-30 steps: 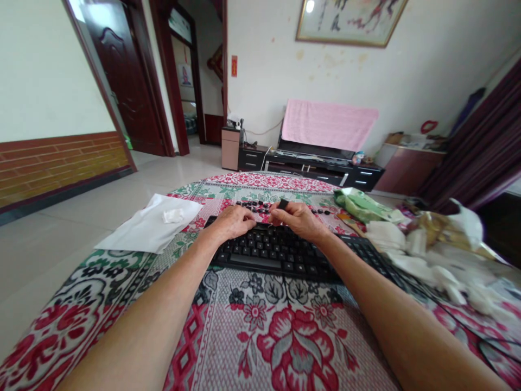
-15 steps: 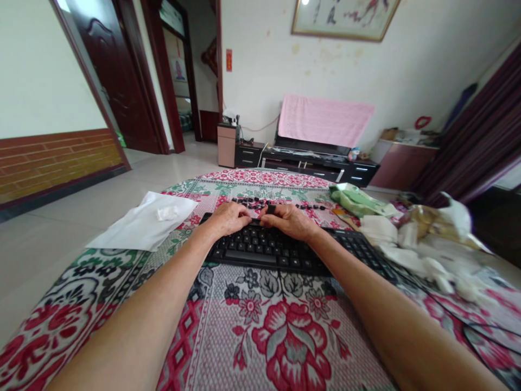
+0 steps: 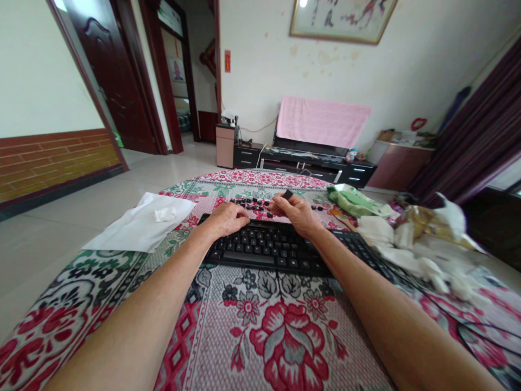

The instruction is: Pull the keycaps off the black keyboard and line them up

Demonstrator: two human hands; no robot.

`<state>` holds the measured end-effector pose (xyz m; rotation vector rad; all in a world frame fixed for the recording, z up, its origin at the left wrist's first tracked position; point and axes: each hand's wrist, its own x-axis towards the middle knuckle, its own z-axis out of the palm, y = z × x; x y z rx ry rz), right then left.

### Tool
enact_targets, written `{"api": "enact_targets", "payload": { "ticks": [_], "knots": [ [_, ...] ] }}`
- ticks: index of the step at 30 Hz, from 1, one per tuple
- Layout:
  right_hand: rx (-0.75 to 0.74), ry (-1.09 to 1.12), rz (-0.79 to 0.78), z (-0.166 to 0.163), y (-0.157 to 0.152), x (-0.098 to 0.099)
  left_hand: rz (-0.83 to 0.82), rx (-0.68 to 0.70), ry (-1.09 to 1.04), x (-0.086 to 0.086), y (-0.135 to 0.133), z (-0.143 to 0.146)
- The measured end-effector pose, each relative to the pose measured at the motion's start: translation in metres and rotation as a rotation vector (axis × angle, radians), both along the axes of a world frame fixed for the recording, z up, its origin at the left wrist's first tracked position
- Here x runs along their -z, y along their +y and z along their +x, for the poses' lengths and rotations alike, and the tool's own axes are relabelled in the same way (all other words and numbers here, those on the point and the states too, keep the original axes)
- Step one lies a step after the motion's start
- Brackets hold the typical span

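A black keyboard [image 3: 260, 258] lies across the patterned tablecloth. Its back row shows a bare strip where keycaps are off. My left hand [image 3: 228, 220] rests over the keyboard's back left edge, fingers curled down and partly hidden, thumb on the top. Raised slightly above the back edge, my right hand [image 3: 299, 214] has its fingers closed around a small black piece [image 3: 287, 194], too small to tell its exact kind. Several loose black keycaps [image 3: 254, 205] are scattered on the cloth just behind the keyboard, between and beyond my hands.
A white sheet [image 3: 126, 231] with a crumpled white tissue [image 3: 165, 214] lies to the left. On the right are a green packet [image 3: 354, 198], white tissues [image 3: 374, 231] and plastic bags [image 3: 431, 222]. A black cable [image 3: 443, 312] runs along the right side.
My right hand has lifted off the keyboard's back edge and moved up and a little right, with the small black piece. My left hand has stayed in place.
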<state>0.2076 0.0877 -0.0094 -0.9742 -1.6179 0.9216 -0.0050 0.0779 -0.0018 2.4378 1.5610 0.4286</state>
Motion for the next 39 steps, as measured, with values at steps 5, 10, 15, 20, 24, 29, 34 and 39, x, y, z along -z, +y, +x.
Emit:
{"api": "enact_targets", "payload": {
  "ticks": [5, 10, 15, 20, 24, 29, 34, 39],
  "knots": [
    [0.229, -0.038, 0.067, 0.008, 0.030, 0.001, 0.029, 0.008, 0.016, 0.000, 0.000, 0.000],
    [0.357, -0.282, 0.137, 0.010, 0.052, 0.012, 0.036, 0.007, 0.020, 0.000, 0.000, 0.000],
    [0.368, -0.366, 0.160, 0.012, 0.057, 0.022, 0.025, 0.013, 0.001, 0.001, 0.000, 0.001],
    [0.351, -0.362, 0.157, 0.011, 0.058, 0.022, 0.021, 0.017, -0.010, 0.001, 0.000, 0.000],
    [0.309, -0.354, 0.101, 0.011, 0.055, 0.019, 0.020, 0.021, -0.011, 0.001, 0.000, -0.001],
    [0.254, -0.304, 0.081, 0.011, 0.049, 0.017, 0.026, 0.021, -0.017, 0.002, 0.000, -0.001],
    [0.242, -0.196, 0.054, 0.010, 0.049, 0.017, 0.016, 0.018, -0.016, 0.001, 0.000, 0.000],
    [0.226, -0.091, -0.030, 0.010, 0.043, 0.009, 0.009, 0.008, -0.020, 0.001, 0.000, 0.000]
  ]
}}
